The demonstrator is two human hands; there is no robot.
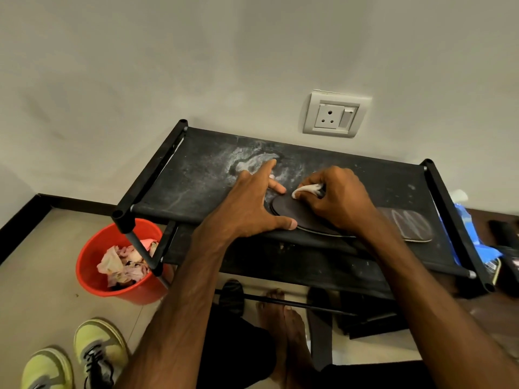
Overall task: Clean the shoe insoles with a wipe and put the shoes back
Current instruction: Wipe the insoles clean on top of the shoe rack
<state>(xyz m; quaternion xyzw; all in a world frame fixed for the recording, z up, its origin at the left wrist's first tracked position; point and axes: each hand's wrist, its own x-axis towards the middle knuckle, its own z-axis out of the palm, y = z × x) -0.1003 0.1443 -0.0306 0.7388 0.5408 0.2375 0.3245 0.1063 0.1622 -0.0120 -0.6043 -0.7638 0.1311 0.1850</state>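
Note:
A dark insole (292, 213) lies flat on the top shelf of the black shoe rack (196, 175). My right hand (337, 200) grips a crumpled white wipe (306, 190) and presses it on the insole's toe end. My left hand (252, 203) rests spread on the shelf, its thumb and a finger touching the insole's left edge. A second insole (407, 224) with a pale pattern lies to the right on the shelf. A pair of yellow-green shoes (98, 352) stands on the floor at the lower left.
A red bucket (92, 265) holding crumpled used wipes sits on the floor by the rack's left leg. A wall socket (334, 115) is behind the rack. A blue packet (466, 228) lies at the rack's right. My bare feet (280, 318) are below the rack.

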